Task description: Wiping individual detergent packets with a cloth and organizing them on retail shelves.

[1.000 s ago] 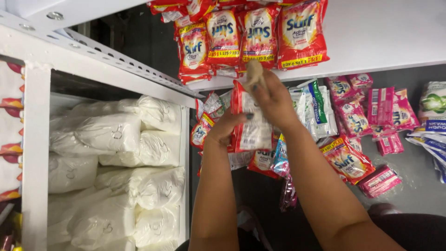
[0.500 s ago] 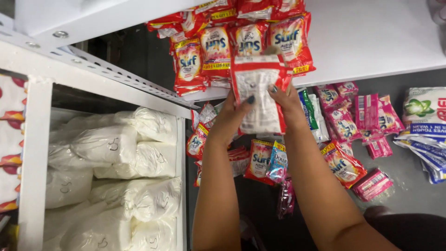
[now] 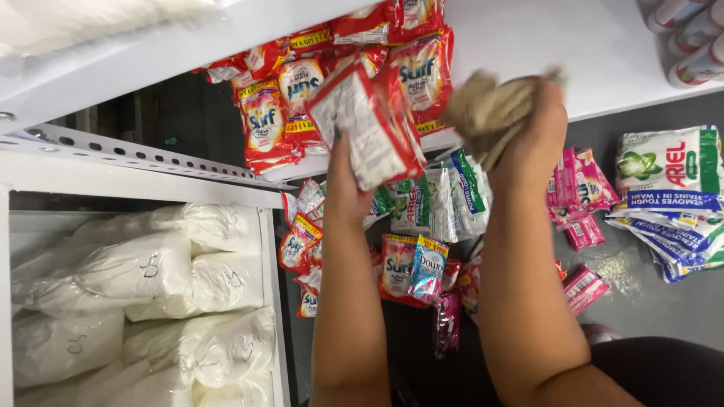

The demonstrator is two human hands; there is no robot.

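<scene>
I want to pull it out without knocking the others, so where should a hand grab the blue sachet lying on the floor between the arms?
Probably grip the blue sachet by its upper end, coming from above. It lies flat on top of the red sachet beside it, so that end is exposed, while its lower end sits among pink packets.

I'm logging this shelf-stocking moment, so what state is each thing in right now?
Left hand: raised, gripping the red sachet strip.
Right hand: raised, closed on a brown wad, blurred.
Red sachets on the white shelf: piled, overhanging the edge.
Loose sachets on the floor: scattered.
White tied bags: stacked in the lower shelf.
Green and white packs: lying stacked on the floor.
</scene>
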